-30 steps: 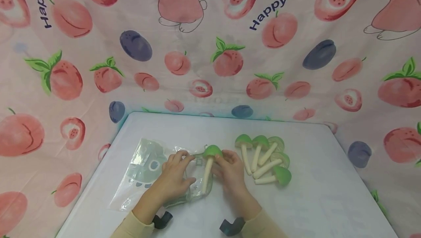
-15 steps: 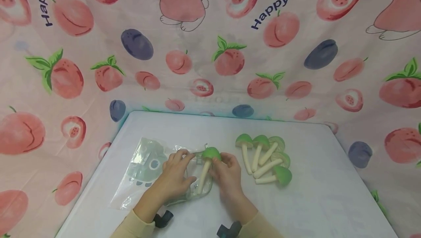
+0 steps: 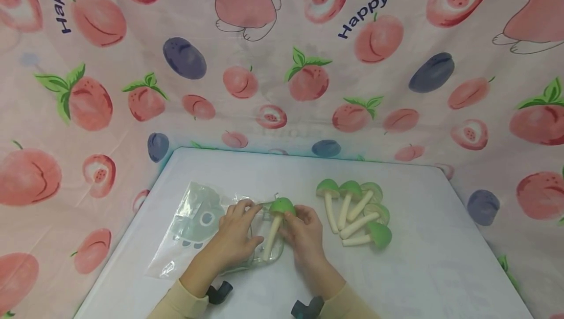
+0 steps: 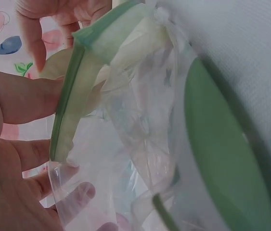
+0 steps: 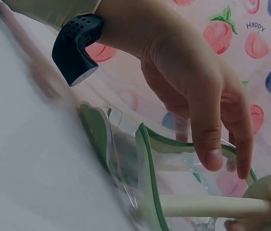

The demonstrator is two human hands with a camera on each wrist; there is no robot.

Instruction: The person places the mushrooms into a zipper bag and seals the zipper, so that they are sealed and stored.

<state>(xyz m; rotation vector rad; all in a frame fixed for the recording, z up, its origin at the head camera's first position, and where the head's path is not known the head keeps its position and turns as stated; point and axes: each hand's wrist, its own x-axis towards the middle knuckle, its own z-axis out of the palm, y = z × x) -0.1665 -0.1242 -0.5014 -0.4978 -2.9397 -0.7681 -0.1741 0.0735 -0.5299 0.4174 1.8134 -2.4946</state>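
Observation:
A clear plastic zip bag (image 3: 196,216) with a green cartoon print and green-edged mouth lies left of the table's middle. My left hand (image 3: 235,236) holds it by the mouth, thumb and fingers spread; some fingers (image 4: 41,183) show through the film. My right hand (image 3: 305,233) pinches a toy mushroom (image 3: 272,236) by its green cap. The pale stem (image 5: 212,206) points toward me and crosses the bag's green rim (image 5: 149,178), its end within the mouth. In the right wrist view the holding fingers are mostly cut off.
Several more green-capped mushrooms (image 3: 359,211) lie in a cluster to the right on the white table (image 3: 418,260). A fruit-print cloth (image 3: 282,89) hangs behind the table and along its sides. Each wrist bears a black mount (image 3: 308,307).
My right hand has moved slightly left with the mushroom, so its stem sits further over the bag's mouth. The left hand has barely moved. The loose mushrooms lie as before.

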